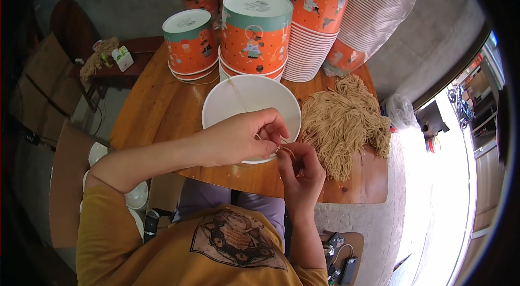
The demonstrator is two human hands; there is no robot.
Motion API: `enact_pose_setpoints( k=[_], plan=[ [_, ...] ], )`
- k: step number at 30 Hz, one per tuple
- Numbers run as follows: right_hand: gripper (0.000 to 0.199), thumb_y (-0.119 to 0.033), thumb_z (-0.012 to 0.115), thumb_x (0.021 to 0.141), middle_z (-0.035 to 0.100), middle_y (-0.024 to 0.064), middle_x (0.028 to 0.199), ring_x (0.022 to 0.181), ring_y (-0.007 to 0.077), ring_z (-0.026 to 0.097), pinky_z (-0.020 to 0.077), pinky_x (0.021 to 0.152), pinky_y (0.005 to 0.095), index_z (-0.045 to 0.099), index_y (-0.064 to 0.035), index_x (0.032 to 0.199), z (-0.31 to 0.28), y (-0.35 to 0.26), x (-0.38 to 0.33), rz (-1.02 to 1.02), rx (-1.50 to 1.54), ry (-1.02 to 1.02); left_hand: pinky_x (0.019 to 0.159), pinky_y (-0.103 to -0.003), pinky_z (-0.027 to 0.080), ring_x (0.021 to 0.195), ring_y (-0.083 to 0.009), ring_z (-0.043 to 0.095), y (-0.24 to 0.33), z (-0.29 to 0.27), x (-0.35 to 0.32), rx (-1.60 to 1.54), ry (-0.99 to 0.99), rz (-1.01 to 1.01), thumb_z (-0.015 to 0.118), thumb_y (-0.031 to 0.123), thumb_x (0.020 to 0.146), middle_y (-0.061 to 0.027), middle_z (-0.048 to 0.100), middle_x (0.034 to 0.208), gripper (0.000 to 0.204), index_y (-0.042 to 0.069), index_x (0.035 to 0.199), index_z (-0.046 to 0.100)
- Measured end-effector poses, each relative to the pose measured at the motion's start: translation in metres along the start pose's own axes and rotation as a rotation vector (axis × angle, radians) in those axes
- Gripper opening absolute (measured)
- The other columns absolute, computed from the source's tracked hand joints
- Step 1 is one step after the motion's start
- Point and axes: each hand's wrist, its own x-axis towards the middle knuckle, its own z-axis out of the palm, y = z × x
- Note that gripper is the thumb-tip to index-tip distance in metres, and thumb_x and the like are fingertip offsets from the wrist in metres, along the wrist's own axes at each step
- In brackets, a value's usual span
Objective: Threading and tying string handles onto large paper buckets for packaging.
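A white-lined paper bucket stands mouth up at the table's near side. Above its near rim my left hand reaches in from the left, thumb and fingertips pinched on a thin tan string. That string trails across the bucket's inside and over its far rim. Just right and below, my right hand pinches the string too, and a small loop of it bends between the two hands. The fingertips nearly meet, so the exact crossing of the string is hidden. To the right lies a large heap of tan strings.
Stacks of orange and green printed paper buckets line the back of the wooden table; some are wrapped in clear plastic. At left, an open cardboard box holds white buckets. A small stool with a phone stands lower right.
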Motion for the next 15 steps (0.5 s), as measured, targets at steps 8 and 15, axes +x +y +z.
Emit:
enact_pose_setpoints(
  k=[8, 15],
  plan=[
    [0.011, -0.007, 0.071, 0.085, 0.057, -0.0001, 0.069, 0.057, 0.0052, 0.049, 0.0412, 0.053, 0.0206, 0.064, -0.0034, 0.093, 0.001, -0.002, 0.002, -0.031, -0.013, -0.017, 0.081, -0.026, 0.047, 0.091, -0.0123, 0.055, -0.001, 0.0, -0.001, 0.209, 0.05, 0.135, 0.06, 0.005, 0.088, -0.0071, 0.051, 0.107, 0.023, 0.001, 0.111, 0.054],
    [0.01, -0.005, 0.071, 0.084, 0.058, 0.0022, 0.07, 0.057, 0.0078, 0.051, 0.0417, 0.052, 0.0227, 0.063, -0.0033, 0.09, 0.001, -0.002, 0.001, -0.04, -0.045, 0.032, 0.079, -0.027, 0.048, 0.09, -0.0136, 0.056, 0.009, 0.0, -0.003, 0.373, 0.015, 0.06, 0.063, 0.008, 0.088, -0.0065, 0.048, 0.103, 0.013, 0.001, 0.099, 0.062]
  ],
)
